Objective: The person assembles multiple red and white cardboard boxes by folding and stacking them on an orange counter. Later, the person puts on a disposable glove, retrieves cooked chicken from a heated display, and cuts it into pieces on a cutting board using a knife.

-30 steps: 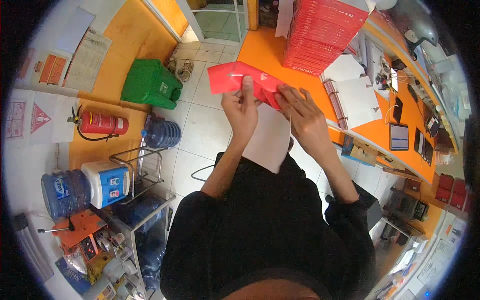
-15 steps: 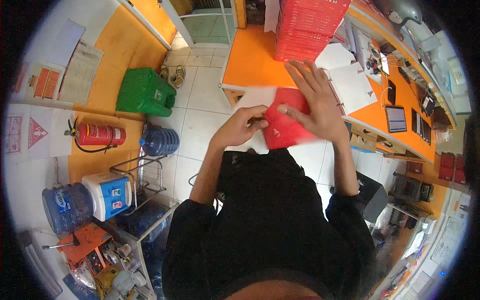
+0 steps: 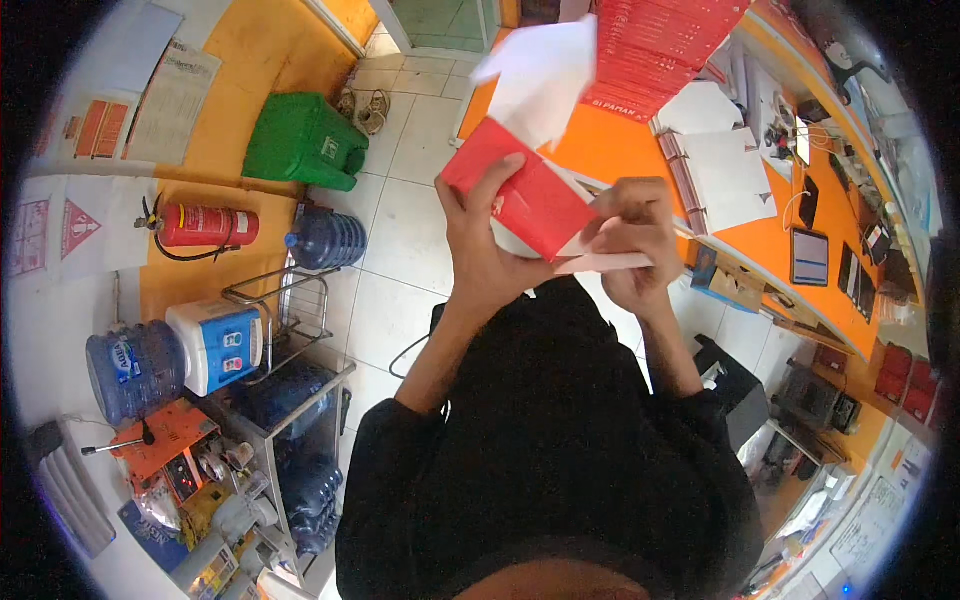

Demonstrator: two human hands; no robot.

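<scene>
The person holds a red and white cardboard box [image 3: 535,200] up in front of the chest, above the near edge of the orange bench [image 3: 610,150]. The box is only partly folded: its red panel faces the camera and tilts down to the right, while a white flap [image 3: 545,75] stands up from its top end, in front of the stack of red boxes [image 3: 660,45] at the far end of the bench.

The left hand [image 3: 480,250] grips the box from the left, its fingers [image 3: 500,180] clenched over the upper red edge and the palm behind the panel. The right hand [image 3: 640,235] closes on the lower right end of the box, its fingers curled and pinching a narrow white flap that juts out to the right. Both forearms rise from black sleeves [image 3: 560,440].

On the bench to the right lie sheets of white paper [image 3: 725,170] and a tablet [image 3: 808,257], well apart from the hands. To the left, on the tiled floor [image 3: 405,250], stand a green bin [image 3: 300,145] and a blue water bottle [image 3: 328,238], and a red fire extinguisher [image 3: 205,227] lies against the orange wall. Lower left, a water dispenser [image 3: 215,345] with a blue bottle sits beside a wire rack [image 3: 280,300].
</scene>
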